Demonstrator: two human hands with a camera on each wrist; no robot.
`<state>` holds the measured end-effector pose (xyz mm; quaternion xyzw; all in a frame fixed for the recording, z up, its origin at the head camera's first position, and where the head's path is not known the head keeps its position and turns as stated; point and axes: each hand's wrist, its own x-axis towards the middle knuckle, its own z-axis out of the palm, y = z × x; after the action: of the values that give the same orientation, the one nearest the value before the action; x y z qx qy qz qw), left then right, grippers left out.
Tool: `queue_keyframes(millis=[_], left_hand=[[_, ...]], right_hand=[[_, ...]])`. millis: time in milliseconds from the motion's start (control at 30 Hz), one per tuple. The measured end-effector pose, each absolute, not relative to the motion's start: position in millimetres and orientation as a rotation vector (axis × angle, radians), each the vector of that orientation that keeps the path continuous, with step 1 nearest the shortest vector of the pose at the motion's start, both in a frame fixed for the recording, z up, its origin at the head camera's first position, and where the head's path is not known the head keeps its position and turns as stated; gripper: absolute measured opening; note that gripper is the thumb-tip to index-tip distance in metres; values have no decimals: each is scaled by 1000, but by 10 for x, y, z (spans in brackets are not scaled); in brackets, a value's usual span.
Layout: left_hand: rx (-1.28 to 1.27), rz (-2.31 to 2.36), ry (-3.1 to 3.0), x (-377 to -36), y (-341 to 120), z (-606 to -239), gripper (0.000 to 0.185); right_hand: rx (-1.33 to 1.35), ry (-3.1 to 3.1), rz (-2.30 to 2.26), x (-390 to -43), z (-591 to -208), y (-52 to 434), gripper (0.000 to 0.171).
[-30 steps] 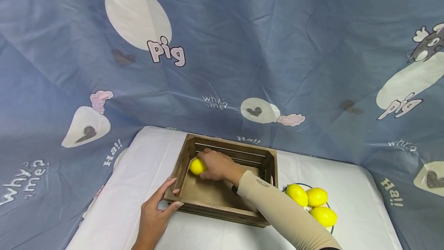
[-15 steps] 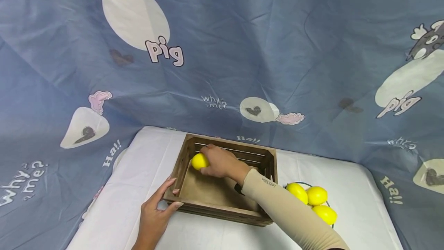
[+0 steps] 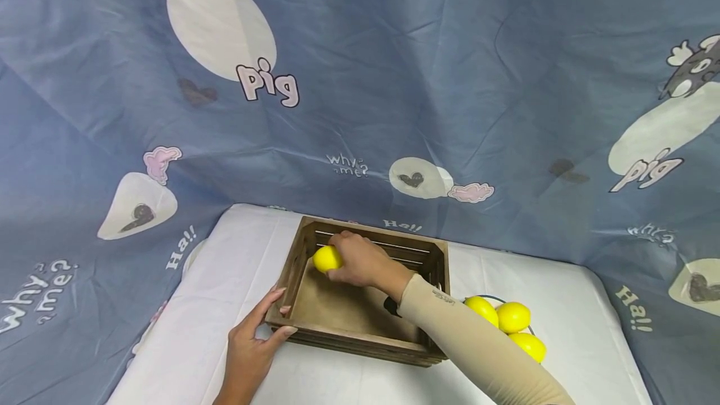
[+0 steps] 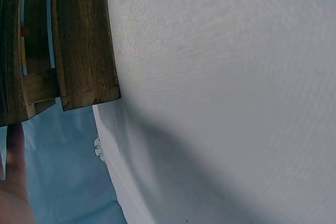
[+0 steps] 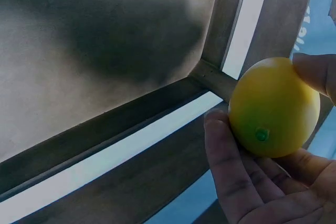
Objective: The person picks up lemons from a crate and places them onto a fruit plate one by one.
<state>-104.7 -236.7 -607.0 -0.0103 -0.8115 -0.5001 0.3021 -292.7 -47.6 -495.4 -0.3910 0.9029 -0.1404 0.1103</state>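
In the head view my right hand [image 3: 362, 261] holds a yellow lemon [image 3: 327, 259] over the back left part of a brown slatted wooden crate [image 3: 360, 340]. The right wrist view shows thumb and fingers round this lemon [image 5: 273, 108], its green tip facing the camera, near a crate corner. My left hand [image 3: 253, 345] grips the crate's left end at the near corner, fingers over the rim and thumb against the front. In the left wrist view only part of that hand [image 4: 14, 182] shows, beside the slats [image 4: 84, 40].
Right of the crate, three more lemons [image 3: 514, 317] lie on a plate with a dark green rim [image 3: 490, 297], partly hidden by my beige right sleeve [image 3: 461, 336]. A white cloth [image 3: 585, 330] covers the table. Blue printed fabric [image 3: 360, 111] hangs behind and at both sides.
My right hand has shifted slightly right and toward the back with the lemon, away from the crate's left end. The left hand and crate have stayed put.
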Motion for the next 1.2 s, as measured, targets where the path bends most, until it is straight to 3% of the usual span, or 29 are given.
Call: queue_keyframes(millis=[1200], left_hand=[[18,-1335,-2197,-1034,-2358,-6071,79]], right_hand=[[-1231,2656,-618,-2670,-4610,-106,49]])
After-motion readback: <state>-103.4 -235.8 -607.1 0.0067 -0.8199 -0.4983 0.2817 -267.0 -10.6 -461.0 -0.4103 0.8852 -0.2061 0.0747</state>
